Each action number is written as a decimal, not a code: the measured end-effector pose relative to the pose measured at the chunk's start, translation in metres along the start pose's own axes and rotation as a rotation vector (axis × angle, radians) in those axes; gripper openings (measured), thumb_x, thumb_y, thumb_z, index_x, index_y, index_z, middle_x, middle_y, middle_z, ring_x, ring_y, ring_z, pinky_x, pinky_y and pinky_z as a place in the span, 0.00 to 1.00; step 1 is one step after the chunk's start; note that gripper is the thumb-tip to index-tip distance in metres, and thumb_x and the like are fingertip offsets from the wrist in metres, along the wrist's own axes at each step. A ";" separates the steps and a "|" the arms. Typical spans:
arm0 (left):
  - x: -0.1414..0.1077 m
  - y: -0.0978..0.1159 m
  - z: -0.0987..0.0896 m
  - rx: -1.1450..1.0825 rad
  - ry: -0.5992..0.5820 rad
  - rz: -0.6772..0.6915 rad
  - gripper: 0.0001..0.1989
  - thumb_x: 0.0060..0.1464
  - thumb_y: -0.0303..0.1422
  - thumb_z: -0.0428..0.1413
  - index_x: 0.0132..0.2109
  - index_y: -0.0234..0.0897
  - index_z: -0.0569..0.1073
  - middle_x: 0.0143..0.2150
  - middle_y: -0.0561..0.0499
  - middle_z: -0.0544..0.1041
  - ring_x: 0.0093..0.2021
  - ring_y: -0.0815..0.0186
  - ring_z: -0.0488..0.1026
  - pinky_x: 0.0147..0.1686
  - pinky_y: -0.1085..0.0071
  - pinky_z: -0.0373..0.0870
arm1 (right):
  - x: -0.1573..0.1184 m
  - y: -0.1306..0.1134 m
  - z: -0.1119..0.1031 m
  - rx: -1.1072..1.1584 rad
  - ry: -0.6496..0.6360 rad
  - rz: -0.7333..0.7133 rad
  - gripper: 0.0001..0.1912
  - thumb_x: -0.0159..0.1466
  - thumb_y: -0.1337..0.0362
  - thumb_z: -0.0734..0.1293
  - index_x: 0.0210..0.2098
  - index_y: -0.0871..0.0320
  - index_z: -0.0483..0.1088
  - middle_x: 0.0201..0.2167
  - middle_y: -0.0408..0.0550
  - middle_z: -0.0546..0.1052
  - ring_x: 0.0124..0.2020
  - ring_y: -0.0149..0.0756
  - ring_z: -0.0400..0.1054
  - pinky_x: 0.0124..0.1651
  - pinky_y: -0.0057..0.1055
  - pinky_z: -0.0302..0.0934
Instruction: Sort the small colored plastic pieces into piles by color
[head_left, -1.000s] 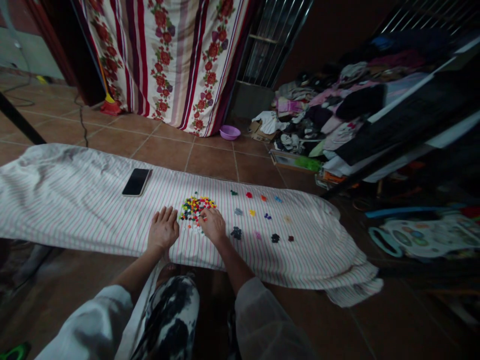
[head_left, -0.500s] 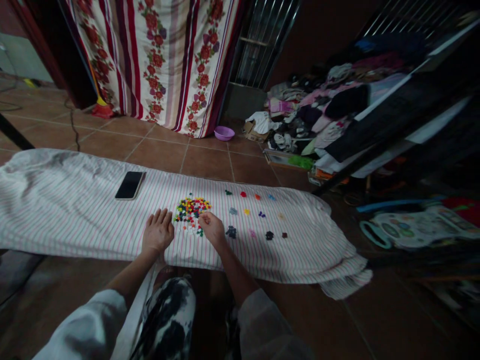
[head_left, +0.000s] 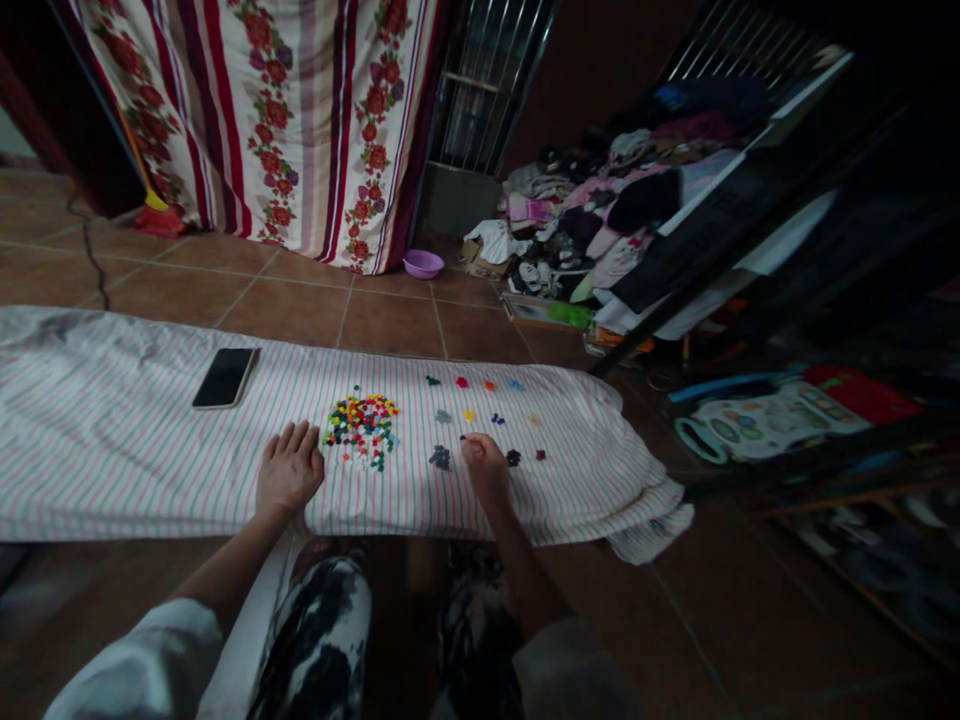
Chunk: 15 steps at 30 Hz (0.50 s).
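On the striped cloth (head_left: 172, 450) lies a loose pile of small mixed-colour pieces (head_left: 361, 422). To its right, small single-colour groups sit in rows, among them red (head_left: 462, 382), yellow (head_left: 469, 415), grey (head_left: 443, 416), dark grey (head_left: 440, 457) and black (head_left: 513, 458). My left hand (head_left: 291, 468) rests flat on the cloth, left of the pile, fingers stretched out and holding nothing. My right hand (head_left: 486, 465) is closed in a pinch on a small dark piece (head_left: 463, 437), between the dark grey and black groups.
A phone (head_left: 225, 378) lies on the cloth to the left. Beyond the cloth are a purple basin (head_left: 424, 264), a floral curtain (head_left: 315, 130) and a heap of clothes (head_left: 585, 205). A dark slanted bar (head_left: 637, 340) stands past the right end.
My right hand has moved right, from the mixed pile to the single-colour groups. My left hand stays flat beside the pile. The whole view has shifted a little.
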<state>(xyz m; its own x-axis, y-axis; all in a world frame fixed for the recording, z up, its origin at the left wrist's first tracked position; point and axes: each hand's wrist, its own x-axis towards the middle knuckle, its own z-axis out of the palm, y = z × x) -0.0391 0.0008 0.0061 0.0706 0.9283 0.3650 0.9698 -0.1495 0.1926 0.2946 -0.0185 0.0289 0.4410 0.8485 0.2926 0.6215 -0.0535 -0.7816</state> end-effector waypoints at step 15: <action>0.000 -0.002 0.002 0.033 0.012 0.019 0.23 0.57 0.33 0.44 0.56 0.35 0.71 0.61 0.41 0.70 0.64 0.52 0.63 0.62 0.53 0.56 | 0.028 0.093 -0.045 -0.432 0.207 -0.152 0.08 0.57 0.63 0.60 0.27 0.56 0.69 0.33 0.53 0.76 0.44 0.44 0.67 0.51 0.42 0.58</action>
<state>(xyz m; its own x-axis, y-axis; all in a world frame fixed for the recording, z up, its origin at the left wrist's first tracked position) -0.0402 0.0017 0.0041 0.0864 0.9211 0.3796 0.9755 -0.1556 0.1556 0.3941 -0.0237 -0.0107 0.4170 0.7434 0.5229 0.8805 -0.1876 -0.4354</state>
